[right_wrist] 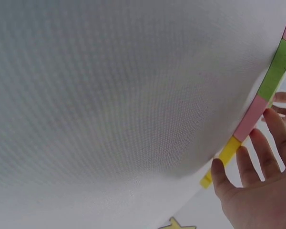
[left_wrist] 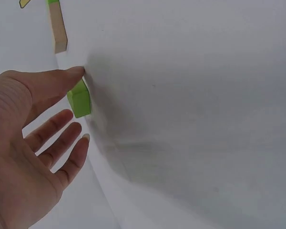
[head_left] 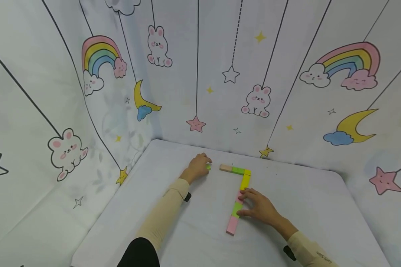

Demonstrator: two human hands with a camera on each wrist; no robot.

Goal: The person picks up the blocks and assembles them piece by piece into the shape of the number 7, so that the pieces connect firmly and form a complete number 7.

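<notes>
My left hand [head_left: 198, 167] pinches a small green block [left_wrist: 80, 100] between thumb and index finger, with the other fingers spread loosely below it in the left wrist view. To its right, several blocks lie end to end in a bent line. My right hand [head_left: 262, 207] is at the long leg of that line, its fairly straight fingertips against the side of the pink block [right_wrist: 250, 119] and the yellow block [right_wrist: 229, 150]. Its thumb is beside the green block [head_left: 237, 209]. A second pink block [head_left: 232, 225] forms the near end.
The short leg runs left from a yellow corner block [head_left: 247, 172] through a green block [head_left: 238, 170] to a plain wooden block [head_left: 225, 168], whose end faces the left hand. All lie on a white-covered table [head_left: 307, 207]. A printed cloth backdrop [head_left: 220, 48] rises behind its far edge.
</notes>
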